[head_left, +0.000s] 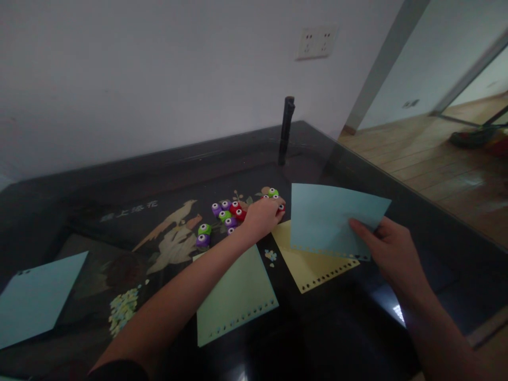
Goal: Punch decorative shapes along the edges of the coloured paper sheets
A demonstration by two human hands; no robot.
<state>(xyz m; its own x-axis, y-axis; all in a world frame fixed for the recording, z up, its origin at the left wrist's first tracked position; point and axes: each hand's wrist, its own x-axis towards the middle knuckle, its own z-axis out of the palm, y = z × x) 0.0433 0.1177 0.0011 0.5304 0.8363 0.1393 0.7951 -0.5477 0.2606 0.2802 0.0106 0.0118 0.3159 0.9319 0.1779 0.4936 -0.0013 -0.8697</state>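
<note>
My left hand (262,216) reaches across the dark table (119,190) and closes over a red paper punch (281,208) at the right end of a cluster of small punches (226,214), purple, green and red. My right hand (391,251) pinches the right edge of a light blue sheet (329,219) held just above the table; its lower edge has a row of punched holes. Under it lies a yellow sheet (313,264) with punched holes. A green sheet (234,296), also punched along one edge, lies beneath my left forearm.
Another light blue sheet (35,299) lies at the far left. A heap of punched paper bits (123,309) sits near it, and a few bits (270,256) between the green and yellow sheets. A black upright post (286,129) stands at the back. Wooden floor (436,164) lies to the right.
</note>
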